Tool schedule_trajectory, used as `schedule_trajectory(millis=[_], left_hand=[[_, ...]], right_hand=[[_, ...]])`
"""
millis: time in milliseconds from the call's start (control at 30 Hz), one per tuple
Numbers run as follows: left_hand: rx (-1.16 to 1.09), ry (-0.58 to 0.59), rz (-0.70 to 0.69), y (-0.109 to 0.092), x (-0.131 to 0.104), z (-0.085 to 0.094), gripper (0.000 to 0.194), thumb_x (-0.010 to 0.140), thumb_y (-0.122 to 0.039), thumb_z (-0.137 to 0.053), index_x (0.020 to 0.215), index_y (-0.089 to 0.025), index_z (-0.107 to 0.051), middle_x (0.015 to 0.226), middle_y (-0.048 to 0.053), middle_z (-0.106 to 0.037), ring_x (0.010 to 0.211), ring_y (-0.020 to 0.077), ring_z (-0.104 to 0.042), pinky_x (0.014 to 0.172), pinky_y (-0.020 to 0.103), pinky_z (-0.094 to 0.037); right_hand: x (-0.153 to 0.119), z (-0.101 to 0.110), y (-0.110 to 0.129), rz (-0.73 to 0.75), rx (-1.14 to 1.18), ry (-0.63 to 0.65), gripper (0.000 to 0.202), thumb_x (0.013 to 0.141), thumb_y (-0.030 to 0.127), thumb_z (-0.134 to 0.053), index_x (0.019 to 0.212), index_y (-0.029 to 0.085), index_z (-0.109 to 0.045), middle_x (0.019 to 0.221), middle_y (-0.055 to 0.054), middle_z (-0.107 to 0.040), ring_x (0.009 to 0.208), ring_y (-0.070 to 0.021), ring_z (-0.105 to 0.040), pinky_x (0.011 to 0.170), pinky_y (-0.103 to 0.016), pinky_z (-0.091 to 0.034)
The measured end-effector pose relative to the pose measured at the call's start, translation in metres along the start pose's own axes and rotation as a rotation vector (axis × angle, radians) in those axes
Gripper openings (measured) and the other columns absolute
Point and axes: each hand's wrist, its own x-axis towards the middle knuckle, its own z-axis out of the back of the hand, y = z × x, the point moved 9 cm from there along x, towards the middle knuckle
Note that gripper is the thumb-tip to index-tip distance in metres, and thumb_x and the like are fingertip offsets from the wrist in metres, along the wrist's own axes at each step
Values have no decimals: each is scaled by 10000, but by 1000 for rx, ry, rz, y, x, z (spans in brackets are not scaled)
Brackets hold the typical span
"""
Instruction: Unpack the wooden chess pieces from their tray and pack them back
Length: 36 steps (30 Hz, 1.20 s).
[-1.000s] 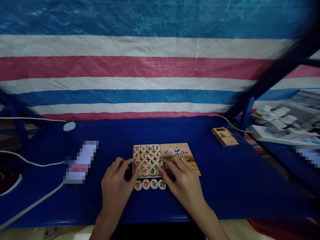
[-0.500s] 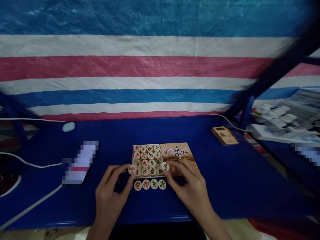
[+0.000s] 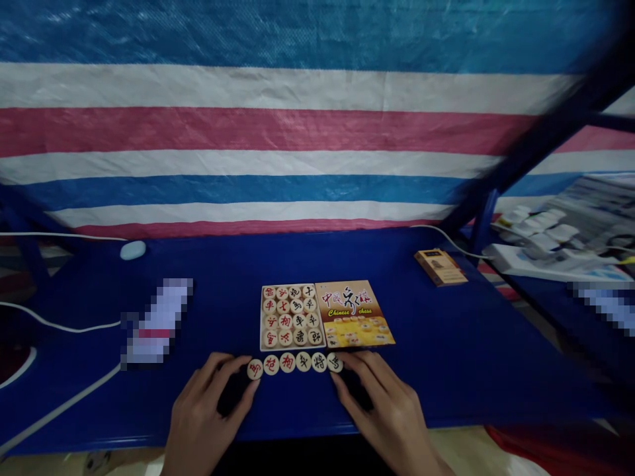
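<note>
A row of round Chinese chess pieces lies on the blue table in front of an open box (image 3: 262,318) packed with more pieces. At the row's left end, my left hand (image 3: 211,393) pinches a red-marked chess piece (image 3: 254,369) between thumb and fingertips. My right hand (image 3: 380,396) grips the black-marked chess piece (image 3: 335,361) at the right end in the same way. Between them sit red pieces, such as one red chess piece (image 3: 287,362), and black ones, such as one black chess piece (image 3: 319,361). Against the box's right side is its printed lid (image 3: 354,317).
A phone (image 3: 161,320) with a blurred screen and white cables lie on the left, near a pale rounded case (image 3: 133,250). A small tan box (image 3: 440,267) sits at the back right. Beyond the blue frame post (image 3: 483,221) are white items on another surface.
Both hands have come down toward me from the box, bringing their pieces to the two ends of the row on the table. The lid shows fully now.
</note>
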Motion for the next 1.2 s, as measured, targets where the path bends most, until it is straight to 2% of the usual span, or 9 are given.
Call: schedule_trajectory(millis=[133,400,600,733,833,933,1000,1100,1200], left_hand=[[-39,17,39,4,0,-3,265,949,-373,-649,1195,-277,-637,1048,28,-657,889,165,-691,756,284,-586],[-86,-19,55,6,1,-2,181,930,-387,-677,1027,-240,-635,1012,18,-643,851,156,-694,764,284,-585],[-156,-47,86,0,5,7,210,924,-376,-691,1085,-249,-644,1035,23,-651,874,159,-686,771,285,-581],[-201,-98,52,-18,23,11,145,957,-295,-650,1097,-261,-664,987,16,-644,829,141,-666,747,276,-562],[-174,-109,26,-30,44,5,189,969,-272,-625,1153,-277,-668,1062,34,-640,883,160,-656,786,315,-556],[-144,-76,-10,-41,64,-4,184,961,-268,-629,1140,-271,-668,1155,45,-649,967,202,-645,847,383,-539],[-105,-9,-34,-47,73,-13,157,941,-242,-647,1095,-263,-671,1127,31,-681,957,221,-642,856,418,-520],[-62,62,-32,-52,80,-22,157,915,-187,-657,1056,-255,-675,1033,9,-717,893,222,-638,798,403,-507],[-63,54,-25,-53,82,-25,125,918,-179,-641,1017,-243,-682,984,9,-724,867,214,-633,768,375,-503]], right_hand=[[1,0,2,2,0,8,235,957,220,-621,1192,206,-629,1039,-72,-703,915,-195,-705,747,-311,-580],[2,-2,-1,2,18,14,162,966,234,-614,1126,215,-624,1016,-52,-692,872,-172,-691,711,-294,-555],[4,0,0,-76,116,-11,142,970,249,-603,1107,218,-626,988,-55,-686,849,-172,-675,719,-300,-553],[21,-8,24,-56,187,-25,151,971,203,-577,1097,238,-654,985,-58,-687,888,-192,-668,765,-334,-555],[43,-10,39,-36,130,-62,183,971,204,-576,1108,248,-688,1014,-63,-693,917,-210,-659,813,-370,-548],[63,-14,37,-66,74,-46,168,974,239,-580,1094,238,-698,1063,-63,-698,997,-232,-638,860,-395,-537],[72,-18,34,-65,48,-3,160,971,243,-583,1083,234,-697,1080,-61,-698,1037,-243,-621,891,-413,-526],[77,-25,29,-60,37,37,144,961,223,-591,1064,230,-692,1071,-59,-697,1058,-250,-605,911,-426,-512],[80,-29,28,-52,38,45,112,958,210,-597,1016,226,-691,1030,-53,-700,1032,-242,-608,909,-423,-508]])
